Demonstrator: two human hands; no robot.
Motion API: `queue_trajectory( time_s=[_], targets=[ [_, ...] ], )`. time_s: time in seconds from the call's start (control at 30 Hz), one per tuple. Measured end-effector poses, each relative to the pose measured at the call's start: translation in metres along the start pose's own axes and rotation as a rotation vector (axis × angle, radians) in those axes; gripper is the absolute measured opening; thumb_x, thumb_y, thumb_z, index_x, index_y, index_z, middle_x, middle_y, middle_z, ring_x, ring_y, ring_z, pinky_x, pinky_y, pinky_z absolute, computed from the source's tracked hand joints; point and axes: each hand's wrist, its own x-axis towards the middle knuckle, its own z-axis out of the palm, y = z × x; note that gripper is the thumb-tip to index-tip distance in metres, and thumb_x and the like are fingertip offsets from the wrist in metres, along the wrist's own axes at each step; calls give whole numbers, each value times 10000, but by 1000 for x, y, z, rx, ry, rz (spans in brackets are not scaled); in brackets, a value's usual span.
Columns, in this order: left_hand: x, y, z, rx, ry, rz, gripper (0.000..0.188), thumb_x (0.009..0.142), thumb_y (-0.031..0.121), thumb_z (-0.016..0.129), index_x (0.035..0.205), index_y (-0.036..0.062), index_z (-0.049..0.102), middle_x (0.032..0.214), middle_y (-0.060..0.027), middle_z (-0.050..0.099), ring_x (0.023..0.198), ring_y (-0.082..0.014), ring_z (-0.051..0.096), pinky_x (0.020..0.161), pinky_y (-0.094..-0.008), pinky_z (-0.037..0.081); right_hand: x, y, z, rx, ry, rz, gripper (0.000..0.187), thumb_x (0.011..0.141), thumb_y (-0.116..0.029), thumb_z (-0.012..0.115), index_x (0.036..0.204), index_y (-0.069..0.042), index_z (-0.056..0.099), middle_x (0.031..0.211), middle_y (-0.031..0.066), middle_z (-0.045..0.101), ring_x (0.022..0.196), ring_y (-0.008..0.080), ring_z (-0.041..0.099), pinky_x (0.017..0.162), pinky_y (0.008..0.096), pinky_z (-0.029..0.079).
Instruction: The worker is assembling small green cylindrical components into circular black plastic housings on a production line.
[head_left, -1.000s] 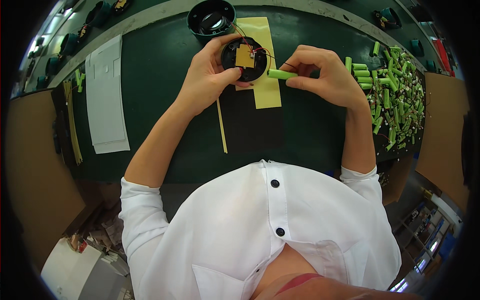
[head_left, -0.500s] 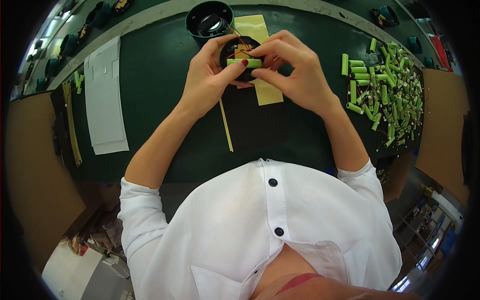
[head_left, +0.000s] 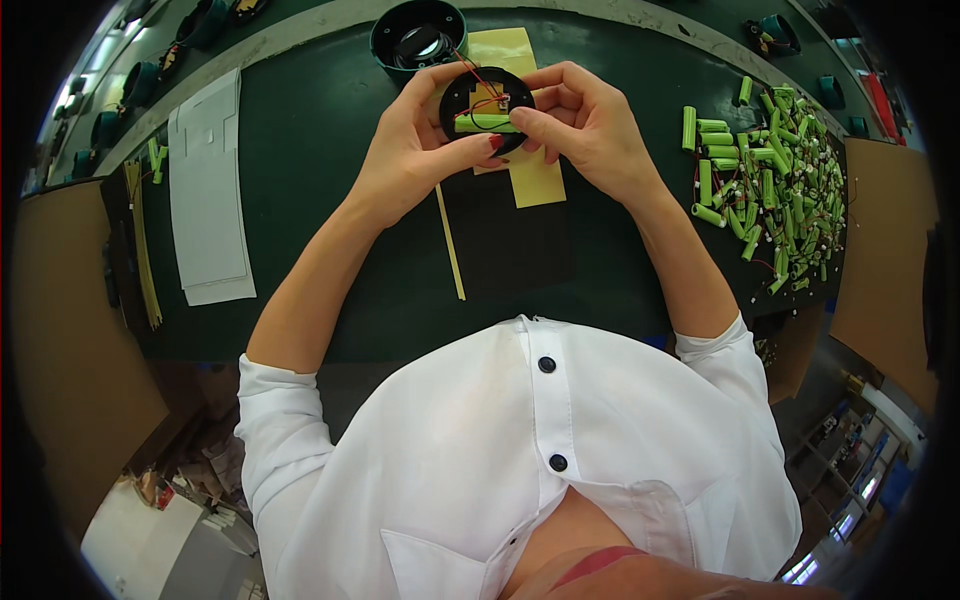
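Head view: one black round cover held toward the tabletop's far edge; one green cell lies across it. Left hand clamped on the left rim; right hand closed on the right, thumb at the cell's end. One dark-green housing beyond. Loose green cells, right edge: uncountable.

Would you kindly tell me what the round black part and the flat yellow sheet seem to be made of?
Round black part: probably hard plastic, satin finish, judging by its crisp, even outline. Flat yellow sheet: perhaps smooth paper or card, given its straight cut edges; plastic film possible.
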Motion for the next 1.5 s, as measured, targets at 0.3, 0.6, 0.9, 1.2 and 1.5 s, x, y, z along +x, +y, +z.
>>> queue_trajectory(
  time_s=[0.3, 0.6, 0.9, 1.2, 1.5],
  targets=[
    [2, 0, 3, 3, 171, -79, 469, 914, 12, 582, 1337, -49, 387, 1132, -184, 610, 1011, -239, 646, 759, -380, 626, -25, -12, 2, -705, 7, -251, 149, 832, -109, 721, 943, -37, 652, 841, 30, 615, 679, 125, 627, 567, 285, 480],
    [3, 0, 4, 42, 177, -86, 475, 913, 20, 586, 1338, -51, 385, 1140, -191, 608, 992, -247, 654, 744, -378, 628, -41, -39, 6, -514, -384, -161, 163, 782, -99, 756, 877, -36, 640, 820, 36, 566, 663, 137, 578, 582, 254, 464],
    [6, 3, 4, 24, 136, -123, 485, 909, 24, 588, 1337, -66, 379, 1154, -180, 590, 1034, -233, 629, 748, -372, 627, 2, -36, -10, -407, -156, -239, 158, 790, -51, 746, 841, -25, 599, 765, 4, 625, 684, 65, 594, 620, 218, 476],
    [4, 6, 2, 1, 150, -164, 494, 911, 60, 592, 1347, -50, 385, 1181, -169, 594, 1019, -220, 635, 731, -357, 622, 12, -16, 2, -814, 177, -611, 332, 708, -169, 810, 939, -78, 589, 908, 41, 583, 642, 188, 624, 574, 311, 500],
    [4, 6, 2, -24, 101, -187, 466, 907, 32, 568, 1328, -58, 390, 1146, -163, 605, 982, -213, 646, 704, -340, 627, 3, 0, 1, -994, 16, -740, 225, 752, -205, 758, 863, -83, 606, 830, 30, 561, 767, 211, 626, 604, 337, 513]
  ],
)
